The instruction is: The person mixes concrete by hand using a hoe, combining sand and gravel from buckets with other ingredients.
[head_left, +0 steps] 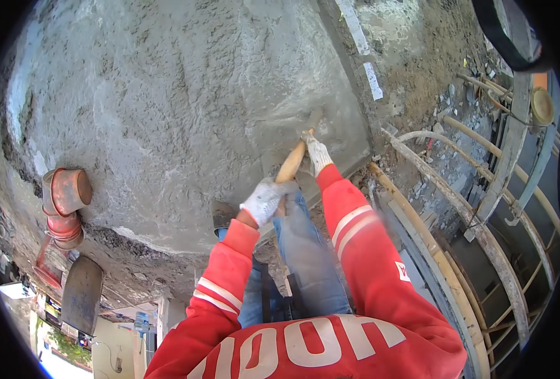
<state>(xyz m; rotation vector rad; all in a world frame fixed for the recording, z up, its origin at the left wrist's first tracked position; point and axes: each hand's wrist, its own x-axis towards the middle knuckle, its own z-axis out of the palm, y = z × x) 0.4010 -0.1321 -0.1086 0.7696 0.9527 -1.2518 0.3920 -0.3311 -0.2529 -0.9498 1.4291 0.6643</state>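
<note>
Both gloved hands, left hand (264,201) and right hand (318,155), clench the long tan wooden handle (291,163); rough grey plastered wall (166,107) mostly coated (bottom edge looks ragged, 1 strip unfinished).

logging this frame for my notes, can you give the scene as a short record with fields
left hand: left hand, white glove, gripped on the wooden handle
right hand: right hand, white glove, gripped further up the same handle
tool head: hidden against the wet cement surface
clothing: red sleeves, blue jeans
nearby: orange pipe at left, bamboo scaffold poles at right
</note>
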